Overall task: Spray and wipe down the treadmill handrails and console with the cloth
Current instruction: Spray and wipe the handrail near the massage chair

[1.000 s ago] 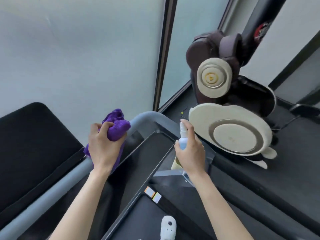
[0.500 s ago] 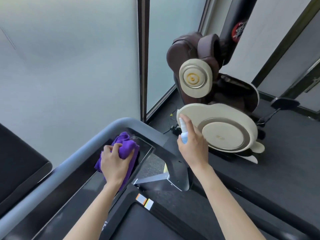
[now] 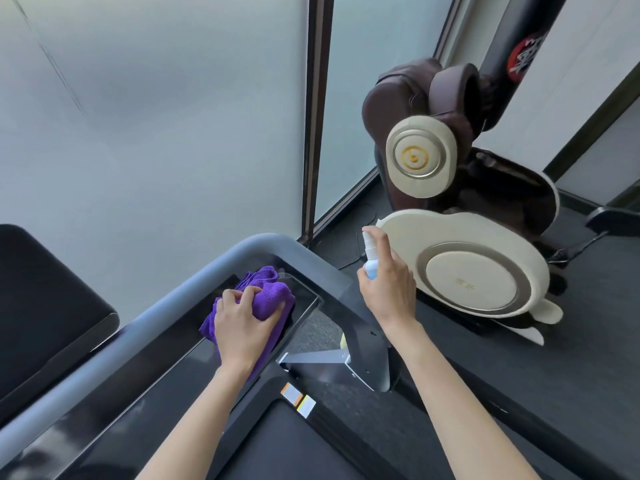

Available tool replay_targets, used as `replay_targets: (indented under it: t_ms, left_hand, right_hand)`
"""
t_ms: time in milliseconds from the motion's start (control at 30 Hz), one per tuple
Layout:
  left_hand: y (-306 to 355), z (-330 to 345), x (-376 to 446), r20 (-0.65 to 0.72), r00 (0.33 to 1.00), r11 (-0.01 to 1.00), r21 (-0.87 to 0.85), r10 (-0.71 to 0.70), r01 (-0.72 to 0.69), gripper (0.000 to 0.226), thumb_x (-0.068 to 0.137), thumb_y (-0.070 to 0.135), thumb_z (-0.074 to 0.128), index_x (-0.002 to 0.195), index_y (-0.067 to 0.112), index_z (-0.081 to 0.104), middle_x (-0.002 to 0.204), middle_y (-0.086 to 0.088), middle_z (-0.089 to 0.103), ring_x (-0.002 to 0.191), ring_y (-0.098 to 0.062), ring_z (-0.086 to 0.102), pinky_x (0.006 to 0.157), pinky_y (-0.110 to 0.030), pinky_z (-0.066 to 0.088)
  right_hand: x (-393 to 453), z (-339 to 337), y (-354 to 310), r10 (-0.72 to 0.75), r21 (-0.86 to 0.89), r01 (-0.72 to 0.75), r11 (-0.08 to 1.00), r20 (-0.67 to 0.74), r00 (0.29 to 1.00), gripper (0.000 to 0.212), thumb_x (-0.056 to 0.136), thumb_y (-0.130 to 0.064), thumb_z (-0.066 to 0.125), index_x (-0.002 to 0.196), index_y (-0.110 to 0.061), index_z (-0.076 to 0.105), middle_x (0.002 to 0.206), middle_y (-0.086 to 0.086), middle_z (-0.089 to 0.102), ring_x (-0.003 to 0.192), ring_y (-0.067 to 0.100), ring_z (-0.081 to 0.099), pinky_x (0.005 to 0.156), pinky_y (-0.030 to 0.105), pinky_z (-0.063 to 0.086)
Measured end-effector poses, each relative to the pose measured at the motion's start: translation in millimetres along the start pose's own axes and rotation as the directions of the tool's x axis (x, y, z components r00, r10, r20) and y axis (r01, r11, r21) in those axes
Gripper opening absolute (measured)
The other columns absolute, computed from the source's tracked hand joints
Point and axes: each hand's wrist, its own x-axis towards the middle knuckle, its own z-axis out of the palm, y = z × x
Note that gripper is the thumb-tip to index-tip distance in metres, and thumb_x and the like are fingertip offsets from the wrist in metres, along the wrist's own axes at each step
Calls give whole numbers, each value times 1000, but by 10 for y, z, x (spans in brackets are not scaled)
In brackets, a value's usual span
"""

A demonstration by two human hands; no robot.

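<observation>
My left hand (image 3: 242,327) presses a bunched purple cloth (image 3: 268,294) onto the glossy black console panel (image 3: 145,386) of the treadmill, near its far right corner. A grey handrail (image 3: 145,317) curves around the panel's far edge. My right hand (image 3: 389,289) holds a small white and blue spray bottle (image 3: 370,258) upright in the air, to the right of the console, with the forefinger over its nozzle. The bottle's lower body is hidden in the palm.
A grey upright (image 3: 363,344) joins the console to the black treadmill deck (image 3: 284,441). A brown and cream massage chair (image 3: 460,188) stands on the dark floor to the right. Frosted glass panels (image 3: 156,116) rise just beyond the handrail. A black cushioned pad (image 3: 45,306) sits left.
My left hand brought the cloth down from the handrail onto the console panel and is pressed there. The right hand with the bottle lifted slightly; the view swung left.
</observation>
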Motion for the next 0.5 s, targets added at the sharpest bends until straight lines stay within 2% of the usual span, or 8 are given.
replay_targets:
  t_ms: [100,300,400,500]
  left_hand:
    - [5,13,1,-4,1000,1000,26,3,-3,42,76,46,75,106,18,67,99,-6,53,97,-27,48,80,-39,43]
    - [17,26,-4,4,1000,997,80,12,-13,42,76,47,74,106,17,67,100,-8,53,96,-29,48,79,-41,44]
    - [3,39,-12,-5,1000,997,79,20,-19,42,76,45,75,106,16,67,101,-10,53,97,-31,47,81,-42,42]
    - [-8,64,-32,-41,998,991,129,38,-33,42,75,45,76,106,17,68,106,-13,52,101,-34,43,86,-44,34]
  right_hand:
    - [-62,-50,63,14,-28,-13,1000,36,999,68,81,-3,57,140,-29,39,90,6,58,75,35,57,59,42,47]
    - [-400,-151,320,33,-66,-32,997,6,999,74,80,-3,59,134,-42,26,89,5,57,71,36,56,54,40,46]
    - [-535,-177,456,101,-32,-100,994,6,995,71,78,-4,63,128,-41,28,86,5,61,71,38,57,56,35,38]
    - [-611,-195,526,154,28,-154,988,-24,988,69,77,-3,66,128,-36,34,93,5,66,75,36,60,59,35,40]
